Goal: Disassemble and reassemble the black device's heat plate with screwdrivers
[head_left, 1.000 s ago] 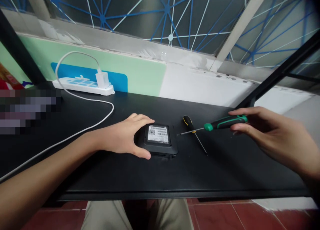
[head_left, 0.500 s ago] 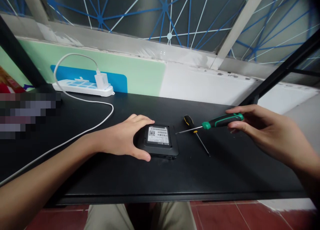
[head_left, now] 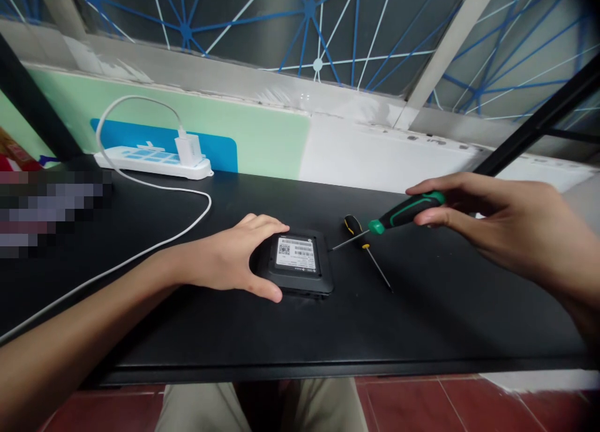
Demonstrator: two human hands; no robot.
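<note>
A flat, black, square-cornered device [head_left: 296, 257] lies on the dark table, its white label with a QR code and barcodes facing up. My left hand [head_left: 227, 257] grips its left side, thumb at the near edge and fingers at the far edge. In my right hand [head_left: 501, 222] is a green and black screwdriver [head_left: 407, 212], pinched near the handle's end. Its shaft slants down leftward, with the tip at the device's right edge; I cannot tell if it touches. A second screwdriver [head_left: 355, 227], black and yellow, lies on the table beneath that shaft.
A white power strip [head_left: 154, 164] with a plugged-in charger [head_left: 188, 149] stands at the back left. Its white cable [head_left: 187, 232] loops across the table's left side. A blurred item [head_left: 51, 207] lies far left. The table's front edge [head_left: 262, 372] runs below my hands.
My right hand has risen and shifted left, tilting the green and black screwdriver more steeply, its tip still by the device's right edge. My left hand and the device stay in place.
</note>
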